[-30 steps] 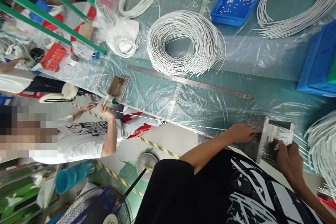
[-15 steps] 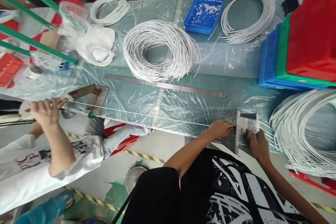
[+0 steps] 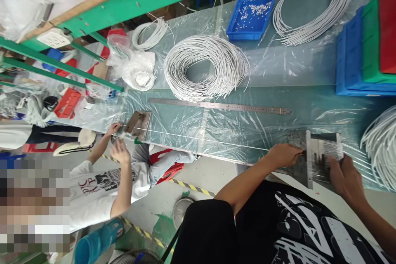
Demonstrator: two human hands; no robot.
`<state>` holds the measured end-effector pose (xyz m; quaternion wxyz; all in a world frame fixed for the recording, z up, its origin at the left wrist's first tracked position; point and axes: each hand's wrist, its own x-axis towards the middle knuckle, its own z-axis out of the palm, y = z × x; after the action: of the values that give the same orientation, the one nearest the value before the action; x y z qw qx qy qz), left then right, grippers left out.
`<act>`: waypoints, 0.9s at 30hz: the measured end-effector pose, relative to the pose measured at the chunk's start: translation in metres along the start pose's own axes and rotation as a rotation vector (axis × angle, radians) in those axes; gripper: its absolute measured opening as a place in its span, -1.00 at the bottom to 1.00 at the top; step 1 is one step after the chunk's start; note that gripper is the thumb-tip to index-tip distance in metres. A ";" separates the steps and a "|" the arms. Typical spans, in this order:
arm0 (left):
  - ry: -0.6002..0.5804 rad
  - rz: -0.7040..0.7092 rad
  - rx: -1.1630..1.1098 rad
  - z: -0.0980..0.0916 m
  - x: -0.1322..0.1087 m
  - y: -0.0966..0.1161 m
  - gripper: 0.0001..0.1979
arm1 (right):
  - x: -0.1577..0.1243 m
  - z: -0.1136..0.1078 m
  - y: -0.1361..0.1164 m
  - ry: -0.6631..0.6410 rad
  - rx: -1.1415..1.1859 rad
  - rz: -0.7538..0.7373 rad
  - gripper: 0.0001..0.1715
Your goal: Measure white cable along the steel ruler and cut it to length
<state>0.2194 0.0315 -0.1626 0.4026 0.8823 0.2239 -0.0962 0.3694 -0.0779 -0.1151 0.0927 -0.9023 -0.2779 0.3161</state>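
My left hand (image 3: 285,155) is a closed fist at the left side of a metal fixture (image 3: 309,159) on the table's near edge; what its fingers pinch is hidden. My right hand (image 3: 345,177) is closed around the fixture's right end, thumb on the near side. A thin white cable (image 3: 201,136) stretches taut across the table from my left hand to a co-worker's hand (image 3: 115,128) at a small metal bracket (image 3: 144,126). Several white strands (image 3: 354,154) run from the fixture toward a big coil (image 3: 382,148) on the right.
A steel ruler (image 3: 229,106) lies behind the cable. Beyond are a large white coil (image 3: 173,66), a further coil (image 3: 343,8) and a blue tray (image 3: 230,29) of small white pieces. Stacked bins (image 3: 351,62) stand right. A green shelf frame (image 3: 123,8) overhangs the far left.
My view has swung left, so the table's things appear further right. The co-worker's hands have come apart, one lowered off the cable. My hands stay at the fixture.
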 end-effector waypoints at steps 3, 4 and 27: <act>0.003 0.027 -0.007 0.002 -0.001 -0.001 -0.64 | 0.002 0.000 0.001 -0.015 0.005 0.021 -0.09; 0.016 0.027 -0.010 0.003 -0.001 -0.001 -0.65 | 0.003 0.001 0.001 -0.016 0.004 0.022 -0.08; 0.415 -0.164 -0.225 -0.034 -0.072 0.005 -0.77 | 0.006 -0.002 -0.078 -0.196 -0.320 -1.253 -0.75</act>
<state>0.1578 0.0313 -0.1112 0.4345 0.8116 0.3822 0.0803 0.3397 -0.0098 -0.0895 0.0981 -0.5390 -0.8021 0.2377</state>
